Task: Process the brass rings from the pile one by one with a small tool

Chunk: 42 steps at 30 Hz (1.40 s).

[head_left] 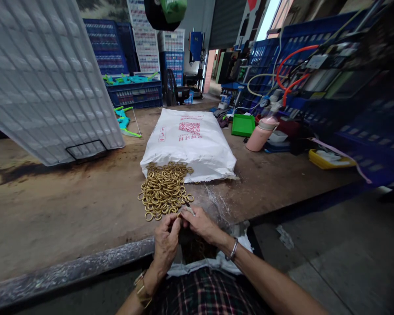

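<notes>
My left hand (166, 243) is closed, its thumb and fingers pinching a small brass-coloured ring (179, 215) at the table's front edge. Close against it, my right hand (202, 224) is closed around a small pale tool (190, 210) with a dark tip; its exact kind does not show. The fingertips of both hands meet at the ring, which they partly hide. Just beyond them lies a heap of similar rings (166, 188), spilling from the mouth of a white sack (213, 151) with red print. Below my hands is an open bag (213, 262) with dark contents.
A tall white ribbed crate (52, 83) stands at the left. On the right are a pink bottle (260, 135), a green tray (243, 125) and a yellow tray (328, 159). Blue crates (134, 94) hold green and turquoise parts behind. Orange hoses (282, 70) hang from a machine.
</notes>
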{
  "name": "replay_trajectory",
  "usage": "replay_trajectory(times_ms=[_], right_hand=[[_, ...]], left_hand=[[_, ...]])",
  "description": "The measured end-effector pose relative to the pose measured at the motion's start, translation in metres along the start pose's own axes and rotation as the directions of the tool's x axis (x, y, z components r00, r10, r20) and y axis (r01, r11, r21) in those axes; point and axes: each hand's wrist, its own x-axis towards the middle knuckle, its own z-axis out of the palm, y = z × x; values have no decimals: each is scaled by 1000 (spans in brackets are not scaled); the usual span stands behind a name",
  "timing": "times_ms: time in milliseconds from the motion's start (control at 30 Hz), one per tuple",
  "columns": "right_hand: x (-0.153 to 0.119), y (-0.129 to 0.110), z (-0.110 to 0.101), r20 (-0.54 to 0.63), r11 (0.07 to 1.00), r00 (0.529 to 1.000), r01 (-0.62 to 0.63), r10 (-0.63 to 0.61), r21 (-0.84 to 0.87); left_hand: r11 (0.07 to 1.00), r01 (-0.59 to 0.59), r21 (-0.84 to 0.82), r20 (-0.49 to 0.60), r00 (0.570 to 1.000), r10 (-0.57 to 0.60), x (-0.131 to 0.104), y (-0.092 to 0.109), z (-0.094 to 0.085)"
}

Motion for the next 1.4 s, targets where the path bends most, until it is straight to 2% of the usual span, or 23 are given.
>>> replay_trajectory(times_ms=[100,233,300,367,500,600,700,800,867,933,1000,1067,1233,1400], right_hand=[[0,6,2,22,986,995,-100,98,130],[2,8,3,25,978,994,-109,106,176],[2,6,2,8,981,996,-92,92,169],[2,1,1,-14,988,998,-57,59,146],[2,-8,-1,-25,999,999,34,-33,38],[1,-8,-2,1,998,998,66,-66,9],[2,-4,-2,20,999,999,50,-50,21],[2,-3,-3,-21,999,999,41,-41,-10],[0,-2,-5,-53,990,994,85,-91,-117],[-3,1,-6,-26,940,983,164,-180,-300],[-7,5,-7,52,844,967,242,-248,-479],[-10,10,-6,118,756,953,292,-278,-586],[-9,20,-4,151,653,934,336,-323,-679],[-10,19,-4,163,626,933,337,-320,-703]], left_hand=[[1000,-17,17,18,1000,16,-1,-4,-1],[1000,7,3,26,1000,-7,-2,-2,-1],[998,59,-31,38,998,-58,-2,1,-1],[984,157,-81,65,986,-152,-2,4,-2],[927,345,-147,172,932,-319,-2,9,-3],[909,379,-174,206,917,-343,-2,10,-4],[881,414,-230,240,901,-361,-4,7,-4],[856,439,-275,267,890,-370,-5,3,-4],[848,443,-291,268,889,-372,-4,2,-4],[849,441,-293,252,892,-376,-4,3,-4],[855,436,-282,231,896,-380,-4,4,-4],[861,430,-270,214,899,-382,-4,6,-4],[867,430,-253,194,900,-390,-5,11,-4],[872,427,-240,182,902,-392,-5,12,-4]])
